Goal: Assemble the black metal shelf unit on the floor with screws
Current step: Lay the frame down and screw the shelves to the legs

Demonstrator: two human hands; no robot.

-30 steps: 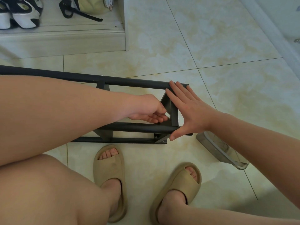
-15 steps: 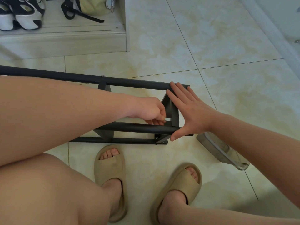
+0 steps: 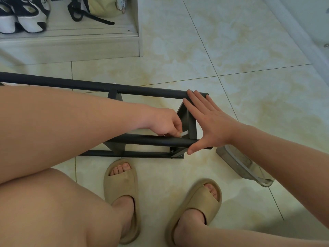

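The black shelf frame (image 3: 151, 92) lies on its side on the tiled floor (image 3: 231, 50) in front of the person's knees, with its long tubes running left to right. The right hand (image 3: 208, 122) is laid flat against the frame's right end. Its fingers (image 3: 193, 102) are straight and close together, with the tips touching the far tube and the palm over the upright end bracket (image 3: 192, 127). The thumb (image 3: 193, 148) is spread wide and rests on the near tube (image 3: 142, 140). This hand grips nothing. The left hand (image 3: 163, 123) reaches in between the two tubes, just beside the end bracket, with curled fingers pinching a small pale piece (image 3: 184, 133) just above the near tube. What that piece is cannot be told. A screw head (image 3: 172, 151) shows in the corner plate below the near tube, by the thumb tip.

Near the frame's right end a clear plastic box (image 3: 238, 163) lies on the floor, partly hidden under the right forearm. Two tan slippers (image 3: 122, 189), worn on the feet, stand close to the frame's near side. At top left a low pale shelf (image 3: 71, 45) holds black-and-white trainers (image 3: 26, 16) and a yellowish bag (image 3: 101, 6) with black straps
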